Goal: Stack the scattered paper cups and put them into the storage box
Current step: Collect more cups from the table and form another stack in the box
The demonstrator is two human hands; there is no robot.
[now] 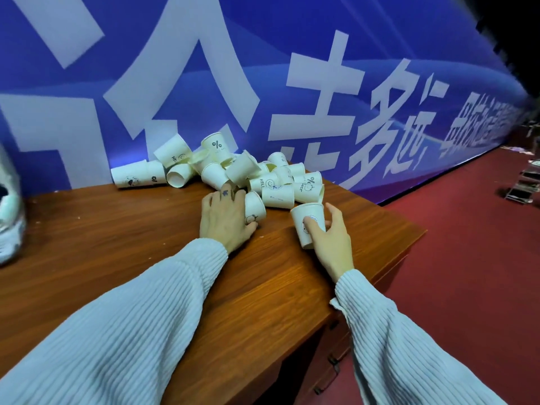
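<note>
Several white paper cups (222, 165) lie in a jumbled pile at the far edge of the wooden table (146, 258), against the blue banner. My left hand (225, 217) lies over a tipped cup (254, 207) at the pile's near side, thumb and fingers curled round it. My right hand (330, 238) grips an upright cup (306, 223) that stands on the table near the right edge. No storage box shows in this view.
A blue banner (292, 68) with large white characters rises right behind the table. The table's right edge (409, 244) drops to red carpet (467, 287). A white bag-like object (10, 206) sits at the far left. Shiny objects (523, 185) lie on the floor at right.
</note>
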